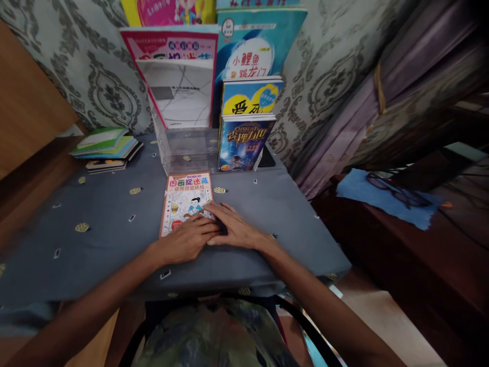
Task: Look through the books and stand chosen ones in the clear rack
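Note:
A picture book point(179, 204) with an orange border and a drawn figure in blue lies face up on the cloth-covered table. My left hand point(187, 239) lies flat over its lower part, fingers stretched out toward the right. From the other side, my right hand point(235, 227) rests on the lower right of the book, fingers extended and thumb apart. The fingers of both hands meet there. Between them shows a small dark patch point(222, 227); whether it is an object or shadow I cannot make out.
A clear stand point(187, 148) holds a red-bordered book point(133, 43). Beside it stand a teal book point(288, 30) and a dark blue book point(240, 148). Stacked books point(103, 145) lie at the left. Glasses point(397, 191) rest on a blue cloth point(355, 186) at the right.

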{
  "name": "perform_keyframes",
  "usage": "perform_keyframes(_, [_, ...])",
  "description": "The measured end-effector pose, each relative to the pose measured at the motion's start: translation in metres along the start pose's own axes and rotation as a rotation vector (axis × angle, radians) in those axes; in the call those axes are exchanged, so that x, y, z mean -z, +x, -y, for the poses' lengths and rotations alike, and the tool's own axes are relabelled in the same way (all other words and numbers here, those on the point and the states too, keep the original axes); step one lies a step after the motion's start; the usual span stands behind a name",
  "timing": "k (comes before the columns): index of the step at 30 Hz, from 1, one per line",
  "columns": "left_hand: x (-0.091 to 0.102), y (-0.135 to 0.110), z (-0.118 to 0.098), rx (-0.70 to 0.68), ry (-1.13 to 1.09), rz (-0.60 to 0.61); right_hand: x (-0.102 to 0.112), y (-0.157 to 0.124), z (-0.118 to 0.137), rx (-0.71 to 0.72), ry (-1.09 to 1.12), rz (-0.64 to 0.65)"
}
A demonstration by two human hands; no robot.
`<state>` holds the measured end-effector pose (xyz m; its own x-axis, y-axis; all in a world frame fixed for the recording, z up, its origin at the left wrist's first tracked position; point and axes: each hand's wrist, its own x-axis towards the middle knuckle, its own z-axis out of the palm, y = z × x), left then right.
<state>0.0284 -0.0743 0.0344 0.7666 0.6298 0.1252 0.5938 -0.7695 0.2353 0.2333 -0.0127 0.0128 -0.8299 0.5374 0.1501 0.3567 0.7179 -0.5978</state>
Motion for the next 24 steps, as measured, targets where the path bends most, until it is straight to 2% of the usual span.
perform_keyframes(3, [-0.003, -0.001, 0.003, -0.012, -0.023, -0.046, 0.004, 0.002, 0.001, -0.038, 0.005, -0.022])
perform_keyframes(6, [-0.006, -0.005, 0.006, 0.002, -0.072, -0.11, 0.004, 0.015, -0.001, -0.08, -0.046, -0.041])
perform_keyframes(12, [-0.011, -0.007, 0.01, 0.018, -0.155, -0.167, 0.006, 0.075, -0.017, -0.192, -0.248, -0.037])
perform_keyframes(16, [-0.014, -0.006, 0.01, 0.037, -0.178, -0.196, 0.006, 0.103, -0.026, -0.304, -0.334, -0.14])
perform_keyframes(20, [-0.015, -0.006, 0.009, 0.074, -0.189, -0.234, -0.003, 0.107, -0.026, -0.333, -0.359, -0.204])
perform_keyframes(24, [-0.019, -0.008, 0.019, 0.207, -0.138, -0.318, -0.009, 0.101, -0.025, -0.344, -0.369, -0.214])
